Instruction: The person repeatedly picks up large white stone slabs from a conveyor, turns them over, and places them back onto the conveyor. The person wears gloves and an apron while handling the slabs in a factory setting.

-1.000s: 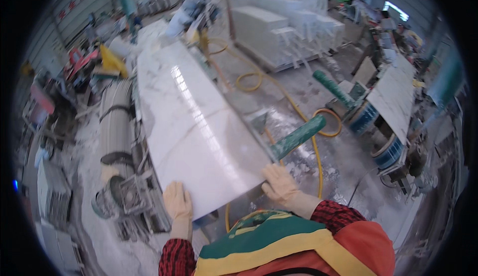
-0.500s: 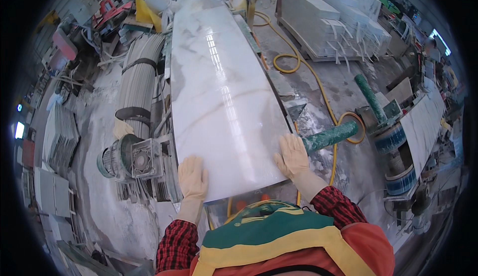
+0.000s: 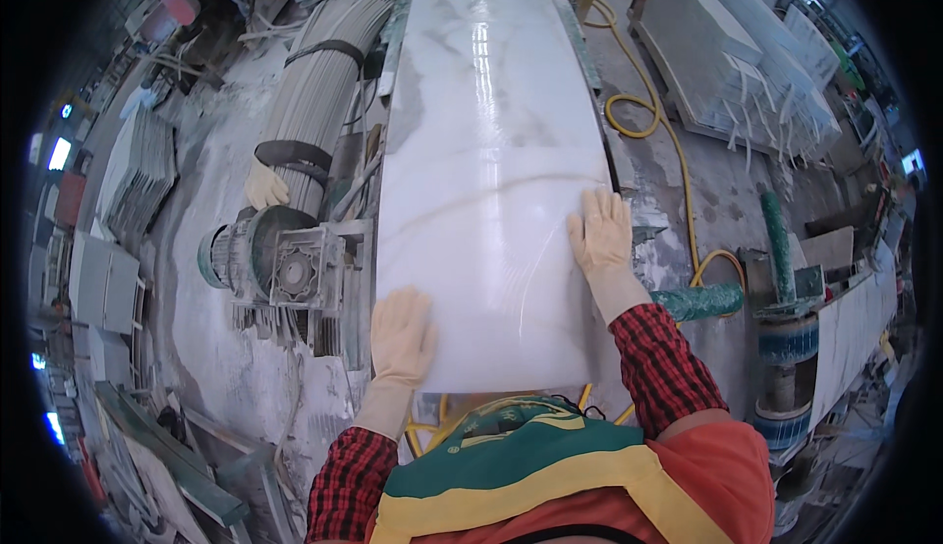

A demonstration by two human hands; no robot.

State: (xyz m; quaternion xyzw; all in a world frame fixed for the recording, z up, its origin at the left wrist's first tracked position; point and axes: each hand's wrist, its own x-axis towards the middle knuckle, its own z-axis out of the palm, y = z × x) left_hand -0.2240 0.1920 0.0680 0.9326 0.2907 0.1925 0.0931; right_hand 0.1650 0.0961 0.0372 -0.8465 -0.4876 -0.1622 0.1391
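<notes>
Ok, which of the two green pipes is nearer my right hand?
The crosswise pipe just past your right sleeve; the other pipe is farther right, running up the picture.

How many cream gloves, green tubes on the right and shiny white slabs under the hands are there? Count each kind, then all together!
Cream gloves: 3 (one on the left hand, one on the right hand, one loose)
Green tubes: 2
Shiny white slab: 1
Total: 6
</notes>
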